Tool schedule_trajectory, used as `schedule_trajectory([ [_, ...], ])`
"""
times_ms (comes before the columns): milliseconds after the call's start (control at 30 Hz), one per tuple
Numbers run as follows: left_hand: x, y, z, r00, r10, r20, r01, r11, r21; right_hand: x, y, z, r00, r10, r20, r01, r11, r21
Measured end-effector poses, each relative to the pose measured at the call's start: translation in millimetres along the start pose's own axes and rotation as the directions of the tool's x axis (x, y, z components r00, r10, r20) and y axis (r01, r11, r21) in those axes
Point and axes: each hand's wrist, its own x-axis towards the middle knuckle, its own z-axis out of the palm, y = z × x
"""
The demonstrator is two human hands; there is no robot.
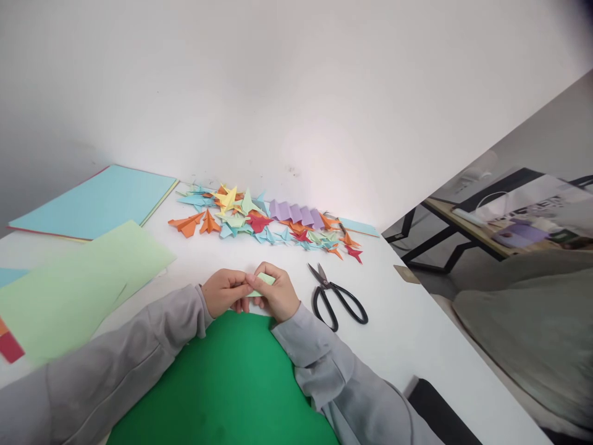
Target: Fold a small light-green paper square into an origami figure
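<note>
My left hand [226, 289] and right hand [283, 295] meet over the desk's [393, 334] near edge, fingers closed on a small green slip [267, 278]. My right thumb lies across it; my left fingertips pinch its left end. Just right of my hands, scissors [326, 285] lie with blades parted, points toward the back edge. Folded figures [259, 222] crowd along that back edge. Blue paper [97, 204] lies at the back left corner, green sheets [92, 266] nearer me, toward the left edge.
</note>
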Motion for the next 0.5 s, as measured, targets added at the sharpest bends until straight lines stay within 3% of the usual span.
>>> schedule_trajectory([
  [500,0.0,3.0,0.5,0.998,-0.049,0.030,0.050,0.999,-0.020,2.0,2.5,1.5,0.990,0.000,-0.139,0.014,0.995,0.098],
])
